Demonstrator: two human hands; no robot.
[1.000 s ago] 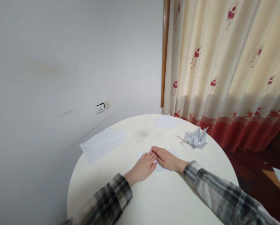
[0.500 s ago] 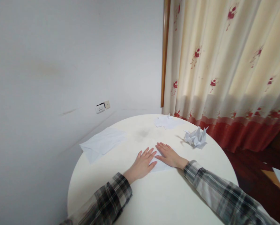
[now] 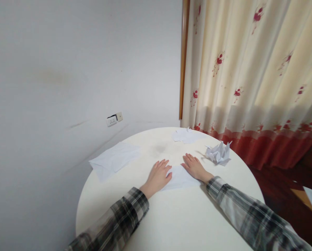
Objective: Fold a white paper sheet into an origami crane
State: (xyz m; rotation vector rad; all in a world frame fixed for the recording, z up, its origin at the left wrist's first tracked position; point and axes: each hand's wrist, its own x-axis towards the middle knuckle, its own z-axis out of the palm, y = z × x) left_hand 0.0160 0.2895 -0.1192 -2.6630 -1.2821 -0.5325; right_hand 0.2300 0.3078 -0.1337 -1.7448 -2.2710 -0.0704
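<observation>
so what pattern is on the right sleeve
The right sleeve has a plaid pattern in black, grey and white, seen in the head view, the only one.

- The bare left hand (image 3: 158, 178) is palm down, its back slightly arched, the fingers extended forward and slightly parted, the thumb angled out toward the other hand.
- The bare right hand (image 3: 194, 168) is palm down and flatter, its fingers lying close together and pointing forward and to the left, the thumb on the inner side.
- The two hands are apart, the right fingertips reaching slightly farther forward.
- Both forearms, in black, grey and white plaid cloth sleeves (image 3: 246, 209), slant inward from the lower corners.
- Both wrists (image 3: 146, 190) show bare beyond the cuffs.
</observation>
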